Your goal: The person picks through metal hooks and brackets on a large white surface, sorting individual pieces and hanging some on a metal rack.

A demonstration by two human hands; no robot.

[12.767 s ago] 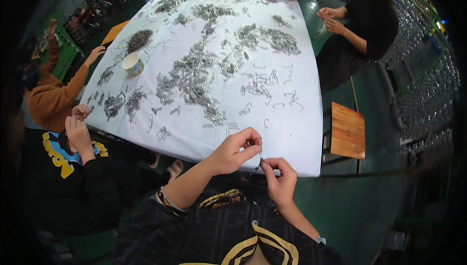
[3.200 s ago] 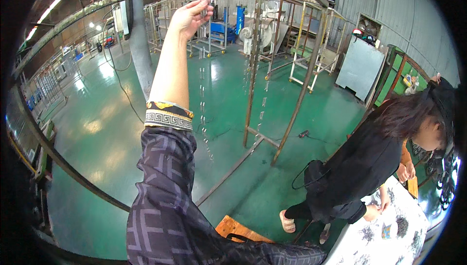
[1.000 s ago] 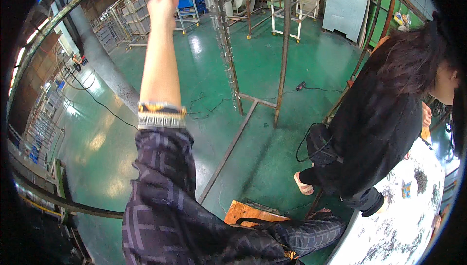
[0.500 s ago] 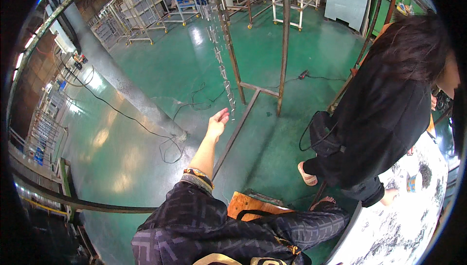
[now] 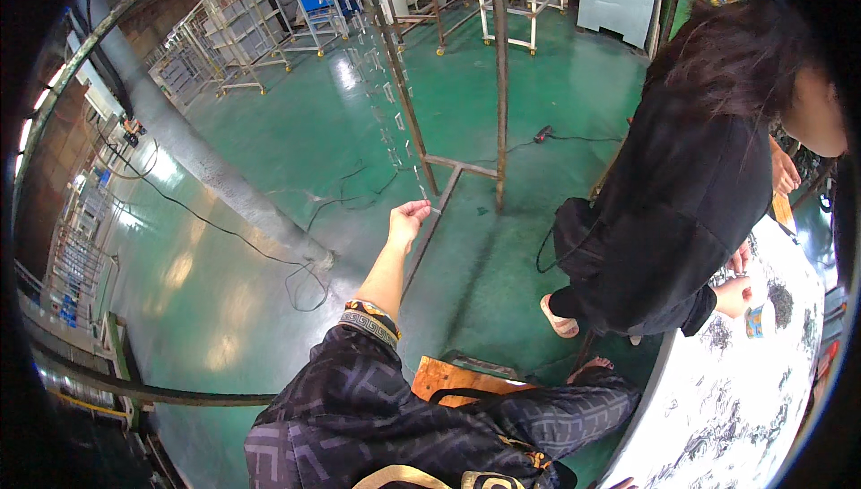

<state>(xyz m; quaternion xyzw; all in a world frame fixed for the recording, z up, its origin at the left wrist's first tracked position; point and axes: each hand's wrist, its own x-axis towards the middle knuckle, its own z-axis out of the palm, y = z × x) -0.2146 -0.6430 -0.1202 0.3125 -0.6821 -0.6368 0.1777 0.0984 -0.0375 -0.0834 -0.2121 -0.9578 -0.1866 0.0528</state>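
Remotely, I watch the left hand (image 5: 408, 222) stretch out over the green floor (image 5: 269, 175), thumb and fingers pinched on what looks like a small pale metal link (image 5: 434, 211) jutting to their right, at the lower end of a hanging chain of metal links (image 5: 399, 119) that rises above them. The right hand I cannot make out. My worry is the free-hanging chain: a light tug could set it swinging or twisting just above the fingers and pull so slight a link from the pinch. Other strands hang close by, so links could snag one another, or catch on the brown metal post (image 5: 414, 135) just above and beyond the fingertips. A loose hold could also drop the link to the floor below. Half a second ago, I saw the fingers parted and just left of the chain's end; now they are closed at it, and the view has swung slightly. Well to the right of the fingers, the black-clad co-worker (image 5: 664, 202) has shifted a hand (image 5: 733, 296) nearer the paper cup (image 5: 760, 320) on the white-covered table (image 5: 686, 377).
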